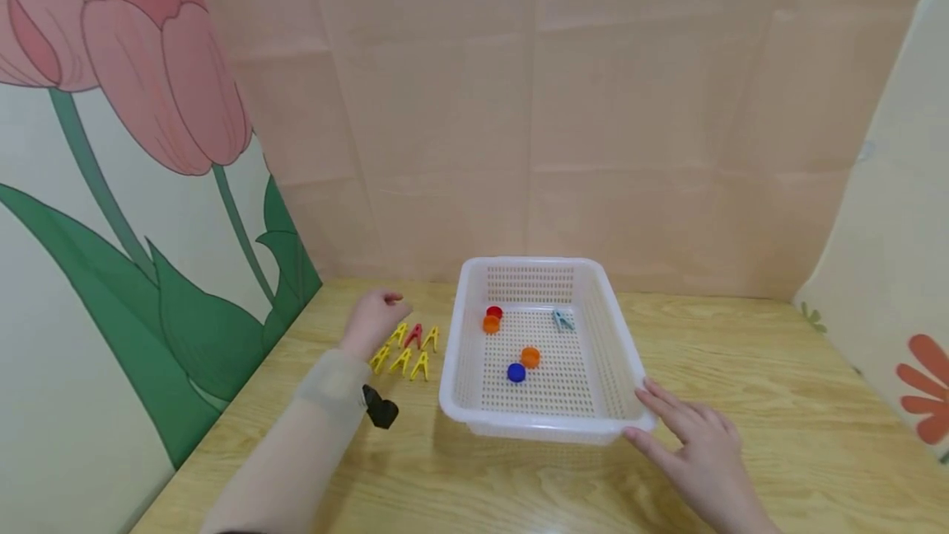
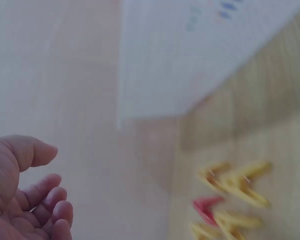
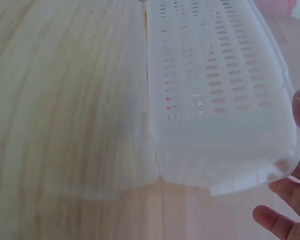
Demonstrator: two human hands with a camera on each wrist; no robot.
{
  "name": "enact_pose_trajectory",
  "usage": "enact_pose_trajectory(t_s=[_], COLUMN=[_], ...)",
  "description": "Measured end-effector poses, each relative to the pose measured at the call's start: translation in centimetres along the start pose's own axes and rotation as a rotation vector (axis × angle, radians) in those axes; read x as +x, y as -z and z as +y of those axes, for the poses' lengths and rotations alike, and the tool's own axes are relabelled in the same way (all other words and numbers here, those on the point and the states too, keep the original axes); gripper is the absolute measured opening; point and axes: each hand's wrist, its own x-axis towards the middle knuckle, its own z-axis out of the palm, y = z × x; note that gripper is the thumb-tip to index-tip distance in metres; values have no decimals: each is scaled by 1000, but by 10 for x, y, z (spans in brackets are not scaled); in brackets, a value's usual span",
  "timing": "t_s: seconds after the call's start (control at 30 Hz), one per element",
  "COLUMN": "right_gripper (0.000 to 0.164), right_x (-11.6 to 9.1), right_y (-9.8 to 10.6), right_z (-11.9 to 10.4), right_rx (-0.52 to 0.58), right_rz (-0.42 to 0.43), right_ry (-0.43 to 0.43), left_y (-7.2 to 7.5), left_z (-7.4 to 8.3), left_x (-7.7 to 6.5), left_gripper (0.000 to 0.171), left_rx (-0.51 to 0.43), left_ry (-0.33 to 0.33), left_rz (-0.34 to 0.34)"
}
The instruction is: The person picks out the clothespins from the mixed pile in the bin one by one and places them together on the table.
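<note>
My left hand [image 1: 376, 321] hovers over the far left part of the table, fingers loosely curled and holding nothing, as the left wrist view also shows. Just below and beside it lie several yellow clothespins [image 1: 401, 362] and a red clothespin [image 1: 413, 335]. My right hand [image 1: 697, 443] holds the near right corner of a white plastic basket [image 1: 544, 425], thumb and fingers at the rim. Inside the basket are a red cap [image 1: 494, 313], two orange caps [image 1: 530, 357], a blue cap [image 1: 516, 372] and a light blue clothespin [image 1: 563, 320].
The wooden table [image 1: 741, 361] runs back to a wall covered in beige paper [image 1: 534, 105]. A wall with painted tulips [image 1: 163, 72] bounds the left side, and another wall with a red flower [image 1: 927, 386] the right. A black device [image 1: 381, 407] sits on the left wrist.
</note>
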Motion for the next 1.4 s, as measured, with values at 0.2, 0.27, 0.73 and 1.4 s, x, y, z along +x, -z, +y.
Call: enact_pose_trajectory(t_s=[0.2,0.27,0.73,1.4], right_gripper=[53,53,53,53], right_x=[-2,-3,-3,1], right_y=[-1,-1,-5,-1], right_z=[3,3,1,-3], right_rx=[-9,-8,-3,0], right_rz=[15,15,37,67], right_ry=[23,22,39,47], left_y=[-23,-35,-99,-177], left_z=[67,85,139,134], left_x=[2,4,15,50], left_gripper=[39,37,27,10], left_rx=[-3,-8,-57,316], left_ry=[-171,-209,-170,-332], left_rz=[-41,-67,-199,-179])
